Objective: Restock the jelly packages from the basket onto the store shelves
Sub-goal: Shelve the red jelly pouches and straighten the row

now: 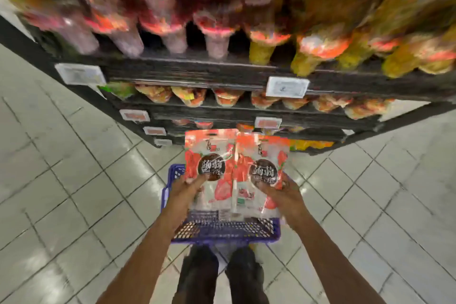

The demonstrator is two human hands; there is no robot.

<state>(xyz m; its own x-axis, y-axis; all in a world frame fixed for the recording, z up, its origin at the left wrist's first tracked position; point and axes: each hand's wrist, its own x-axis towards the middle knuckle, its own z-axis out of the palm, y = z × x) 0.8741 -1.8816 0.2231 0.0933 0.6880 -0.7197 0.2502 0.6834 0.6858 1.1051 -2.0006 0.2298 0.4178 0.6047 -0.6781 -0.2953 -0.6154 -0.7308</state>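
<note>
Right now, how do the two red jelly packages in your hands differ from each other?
The left package is gripped at its lower left edge by the left hand; the right package at its lower right edge by the right hand. The left package sits slightly higher in view than the right package. Both share the same red-and-white print and dark round label, upright above the blue basket.

Left hand (186,187), right hand (283,194): fingers (198,181) round packages (209,153).

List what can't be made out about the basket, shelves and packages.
1. Basket contents: head view, hidden by the left package and right package.
2. Top-shelf packs: head view, motion blur, labels unreadable.
3. Price tags: head view, blurred, too small to read.
</note>
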